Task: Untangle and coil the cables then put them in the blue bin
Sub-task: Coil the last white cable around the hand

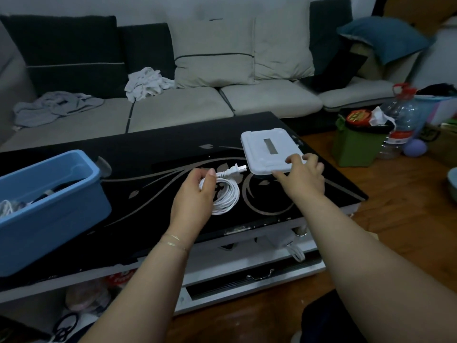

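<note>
At the far left of the black table [148, 154] stood the blue bin [49, 211], open at the top, with dark and white cables [14, 206] already lying inside it. To its right, near the middle of the table, the left hand [195, 196] held a coiled white cable [226, 195]; its fingers [210, 179] were curled round the left side of the coil, which rested on the glass top. The cable's white plug [232, 170] stuck out from the top of the coil, pointing toward a flat white box [269, 149] lying just beside it on the table. The right hand [303, 177] lay at the near edge of that box, its fingers spread and fairly straight, with the tips touching the box's corner and not wrapped round anything. A thin bracelet [173, 241] circled the left wrist. Behind the table ran a pale sofa [222, 100] with crumpled clothes [146, 82] on its seat. On the wooden floor at the right stood a green bin [353, 147] and a large clear water bottle [401, 115].
</note>
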